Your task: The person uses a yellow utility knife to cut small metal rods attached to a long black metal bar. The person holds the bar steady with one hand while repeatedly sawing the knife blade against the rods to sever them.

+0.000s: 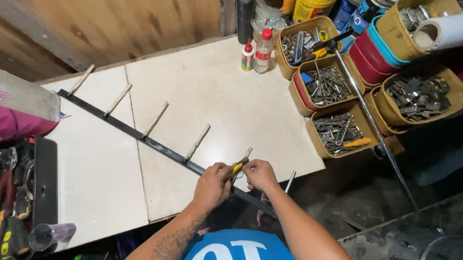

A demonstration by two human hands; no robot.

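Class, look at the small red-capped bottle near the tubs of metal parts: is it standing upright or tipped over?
Upright. The small red-capped bottle stands on its base on the white tabletop, cap pointing up, beside a smaller glue bottle.

wall: bare wooden boards (116, 21)
worktop: pale white panels (217, 93)
floor: dark, dusty concrete (395, 204)
light: even, dim at right

Even overhead light falls brightly on the pale bench (233, 99), leaving soft shadows and no glare, while the lower right corner sinks dim and wide-angle edges bend slightly.
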